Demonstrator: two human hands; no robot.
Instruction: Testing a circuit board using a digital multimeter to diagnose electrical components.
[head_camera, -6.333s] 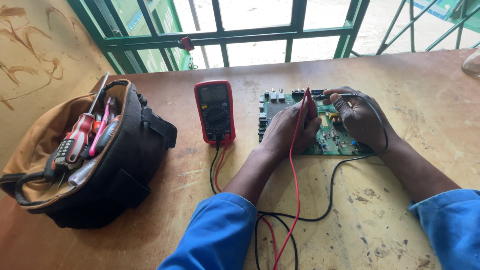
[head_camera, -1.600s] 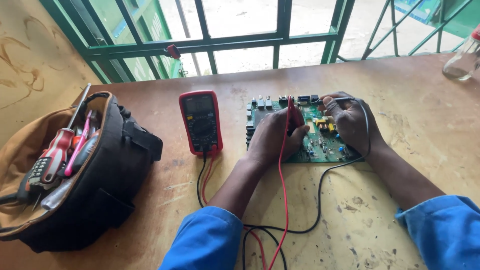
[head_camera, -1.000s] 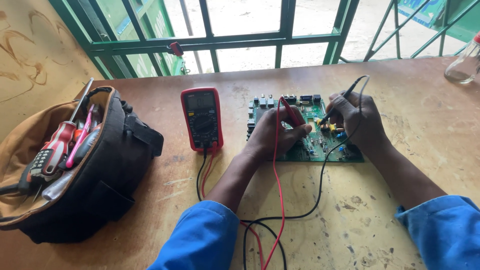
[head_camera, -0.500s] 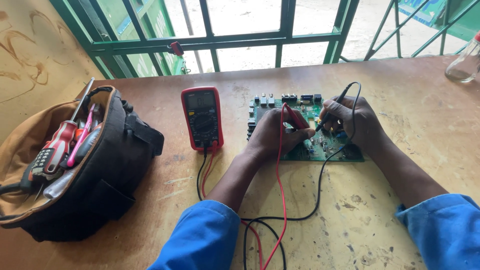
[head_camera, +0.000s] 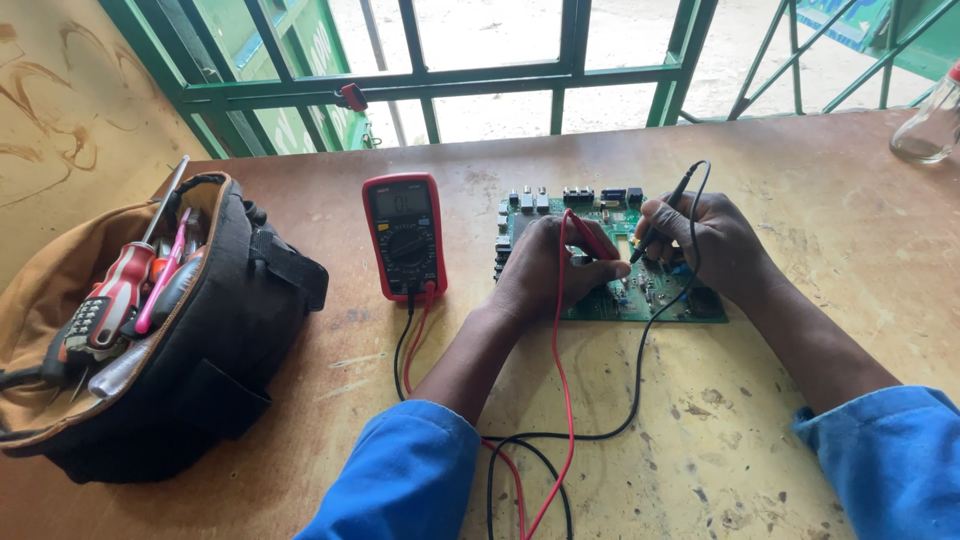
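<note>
Both probes have shifted a little since the earlier frame, the black one now raised more steeply over the board. Nearest, two blue sleeves (head_camera: 400, 480) frame red and black leads (head_camera: 560, 400) trailing across the worn wooden table (head_camera: 760, 440). Beyond them, the left hand (head_camera: 545, 270) pinches the red probe (head_camera: 590, 238), and the right hand (head_camera: 705, 245) grips the black probe (head_camera: 662, 212), both tips down on the green circuit board (head_camera: 620, 295). Left of the board lies a red multimeter (head_camera: 405, 235); further left, an open tool bag (head_camera: 150, 330). Farthest, a glass bottle (head_camera: 930, 120) stands near green window bars (head_camera: 560, 75).
</note>
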